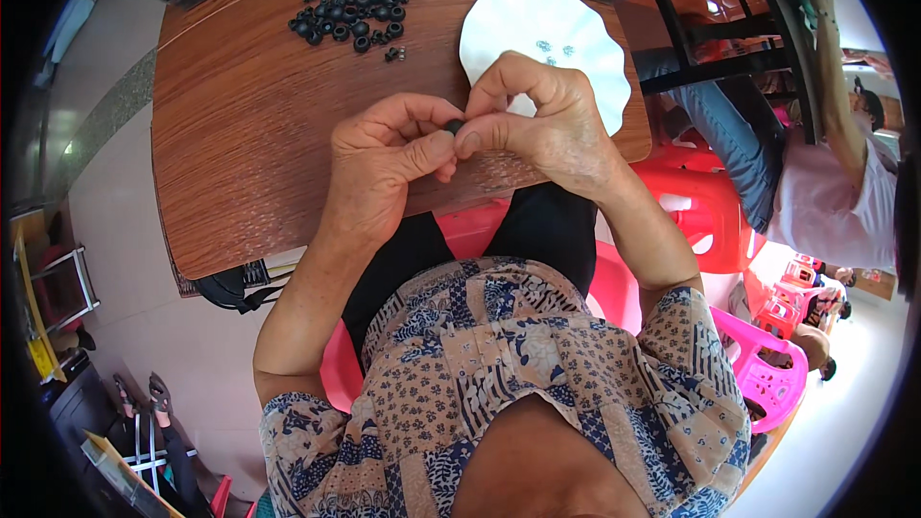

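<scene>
Fingers (427, 152) pinching 1 black piece (454, 125), plate (518, 19)

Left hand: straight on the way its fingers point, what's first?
Likely the small black part at the left hand, then the right hand; depth there is unclear.

White glare washes out the right-hand floor (854, 379) while fisheye distortion bends the tabletop (230, 153)

- Here's the table (230, 163), wood-grained, glinting along its near edge!
- Toward the far edge, black pieces (352, 12): smooth, plastic-looking, glossy.
- Plate (523, 14) by the right edge, smooth.
- Shirt (537, 355): matt cloth.
</scene>
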`<state>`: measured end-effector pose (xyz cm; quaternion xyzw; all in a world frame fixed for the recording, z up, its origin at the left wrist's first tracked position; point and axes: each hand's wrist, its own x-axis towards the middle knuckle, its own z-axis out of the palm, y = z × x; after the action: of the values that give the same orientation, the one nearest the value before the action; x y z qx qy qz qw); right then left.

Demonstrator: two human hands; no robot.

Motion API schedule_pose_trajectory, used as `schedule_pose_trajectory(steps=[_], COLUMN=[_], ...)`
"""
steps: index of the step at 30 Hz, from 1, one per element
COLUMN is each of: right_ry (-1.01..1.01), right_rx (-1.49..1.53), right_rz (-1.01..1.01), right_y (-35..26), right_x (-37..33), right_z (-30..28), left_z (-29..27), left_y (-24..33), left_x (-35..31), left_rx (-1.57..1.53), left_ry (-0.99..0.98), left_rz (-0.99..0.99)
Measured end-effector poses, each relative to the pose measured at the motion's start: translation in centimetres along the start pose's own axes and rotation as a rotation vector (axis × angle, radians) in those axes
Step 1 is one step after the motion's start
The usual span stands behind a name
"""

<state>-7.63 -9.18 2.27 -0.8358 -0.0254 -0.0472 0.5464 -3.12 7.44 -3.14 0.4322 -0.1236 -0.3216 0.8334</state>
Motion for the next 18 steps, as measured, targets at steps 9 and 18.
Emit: schedule_pose_trajectory(steps=[9,18], right_ry=[-0.104,0.075], right_rx=[0.289,-0.422], right_rz=[0.347,-0.156], right_y=[0.1,1.4], right_x=[0.4,5.2], right_z=[0.5,1.9], left_z=[-1.1,-4.0], left_y=[-0.6,0.6], left_x=[-0.1,0.4], left_rx=[-0.218,-0.455], left_ry=[-0.115,-0.088], left_rz=[-0.059,0.04])
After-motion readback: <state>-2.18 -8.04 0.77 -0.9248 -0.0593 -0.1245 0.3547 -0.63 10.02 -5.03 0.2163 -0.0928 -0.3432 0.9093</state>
